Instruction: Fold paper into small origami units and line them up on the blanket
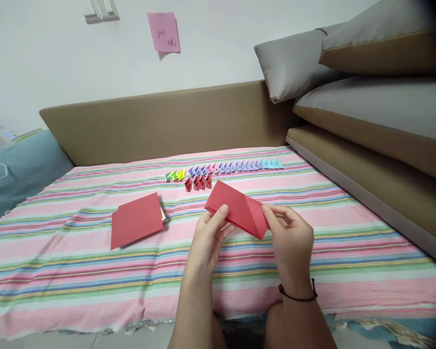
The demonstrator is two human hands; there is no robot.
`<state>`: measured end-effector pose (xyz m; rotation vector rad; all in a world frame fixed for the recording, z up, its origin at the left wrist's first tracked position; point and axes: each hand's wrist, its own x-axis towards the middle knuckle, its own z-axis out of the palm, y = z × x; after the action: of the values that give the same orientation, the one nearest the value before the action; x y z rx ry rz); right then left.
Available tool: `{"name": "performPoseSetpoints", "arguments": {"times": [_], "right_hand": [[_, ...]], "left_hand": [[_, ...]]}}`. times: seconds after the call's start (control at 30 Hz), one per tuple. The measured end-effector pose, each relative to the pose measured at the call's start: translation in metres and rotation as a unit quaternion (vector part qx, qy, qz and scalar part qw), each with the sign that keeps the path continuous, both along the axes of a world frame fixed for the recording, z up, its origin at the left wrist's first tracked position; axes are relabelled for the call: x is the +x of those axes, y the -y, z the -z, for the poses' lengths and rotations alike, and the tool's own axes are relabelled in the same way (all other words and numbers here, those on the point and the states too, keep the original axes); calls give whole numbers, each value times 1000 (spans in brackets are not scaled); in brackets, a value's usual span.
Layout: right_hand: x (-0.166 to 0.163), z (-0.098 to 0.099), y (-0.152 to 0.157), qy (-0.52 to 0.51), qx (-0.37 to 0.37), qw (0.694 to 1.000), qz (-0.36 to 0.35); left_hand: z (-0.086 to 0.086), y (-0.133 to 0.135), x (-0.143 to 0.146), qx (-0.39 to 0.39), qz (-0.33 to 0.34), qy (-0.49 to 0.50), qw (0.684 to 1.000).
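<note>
Both of my hands hold one partly folded sheet of red paper (236, 207) in the air above the striped bedspread (76, 271). My left hand (209, 237) pinches its left edge with thumb and fingers. My right hand (290, 237) pinches the folded right corner, and a dark band circles that wrist. To the left, a stack of red paper sheets (136, 220) lies flat on the spread. Behind the held sheet stands a short row of small red folded paper pieces (198, 182), and further back a long row of folded pieces (225, 168) in green, yellow, purple, pink and blue.
A tan padded headboard (160, 121) runs along the back. Grey and tan cushions (378, 82) are piled at the right. A teal pillow (18, 167) lies at the far left. A pink note (163, 32) is stuck on the white wall.
</note>
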<state>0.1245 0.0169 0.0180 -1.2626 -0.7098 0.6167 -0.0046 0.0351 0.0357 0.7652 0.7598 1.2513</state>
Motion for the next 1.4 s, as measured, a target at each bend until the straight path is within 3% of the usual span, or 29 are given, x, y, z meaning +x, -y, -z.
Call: {"name": "performPoseSetpoints", "arguments": {"times": [0.13, 0.27, 0.43, 0.63, 0.8, 0.97, 1.17, 1.3, 1.4], "right_hand": [[-7, -3, 1, 43, 22, 999, -5], [-8, -6, 1, 99, 82, 987, -94], [-7, -7, 0, 106, 105, 969, -196], [-7, 2, -3, 62, 59, 977, -197], [-8, 0, -3, -11, 13, 979, -205], [-7, -2, -3, -34, 16, 978, -203], [-5, 2, -3, -100, 4, 975, -198], [-3, 7, -5, -62, 8, 983, -171], [-1, 9, -5, -35, 3, 988, -153]], "left_hand": [[4, 1, 14, 6, -43, -31, 999], [7, 0, 16, 7, -84, -22, 996], [5, -2, 12, 11, -76, -2, 997], [3, -1, 13, 17, -44, 11, 999], [6, -1, 12, 41, -37, -54, 997], [7, 0, 4, 29, 35, -139, 989], [5, -1, 7, 47, 26, -193, 980], [4, -3, 8, 79, -64, -172, 980], [3, -3, 3, 160, -141, -206, 955]]}}
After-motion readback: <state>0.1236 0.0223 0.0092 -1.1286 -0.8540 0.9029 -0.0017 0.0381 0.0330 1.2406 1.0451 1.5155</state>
